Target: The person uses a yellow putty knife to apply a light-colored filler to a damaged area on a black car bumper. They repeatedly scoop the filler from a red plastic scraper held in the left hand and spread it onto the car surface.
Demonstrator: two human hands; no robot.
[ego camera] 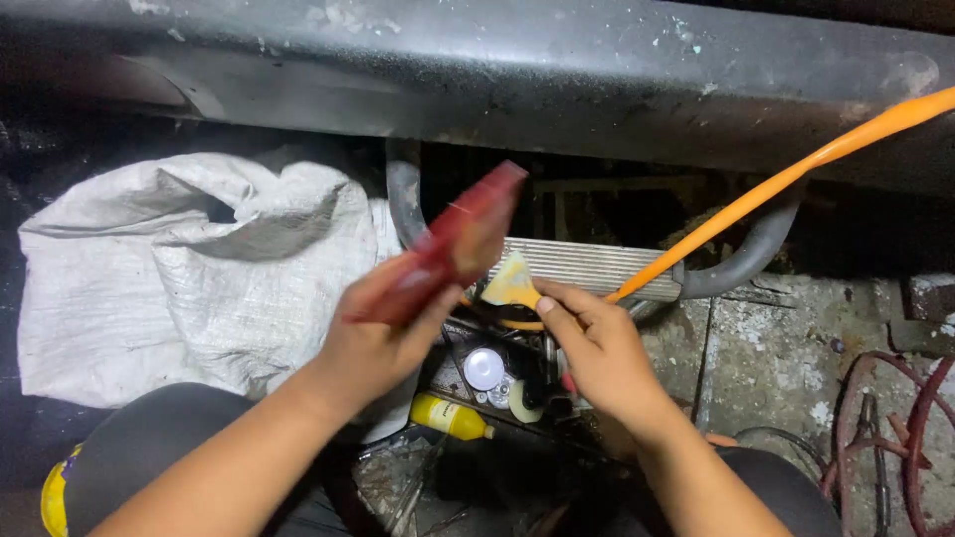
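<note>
My left hand (376, 343) grips a flat red packet (460, 239), blurred by motion, held up and tilted toward the upper right. My right hand (595, 348) pinches a small yellow brush-like piece (511, 282) between thumb and fingers, just right of the packet's lower end. An orange hose (776, 184) runs from near my right hand up to the right edge. Both hands hover over a cluttered tool box (497, 383).
A white woven sack (189, 268) lies at the left. A grey vehicle body panel (497, 70) spans the top, with a ribbed metal step (597, 264) on curved tubes under it. A yellow bottle (448, 416) and round lids sit below my hands. Red hose coils (895, 428) lie at the right on cracked concrete.
</note>
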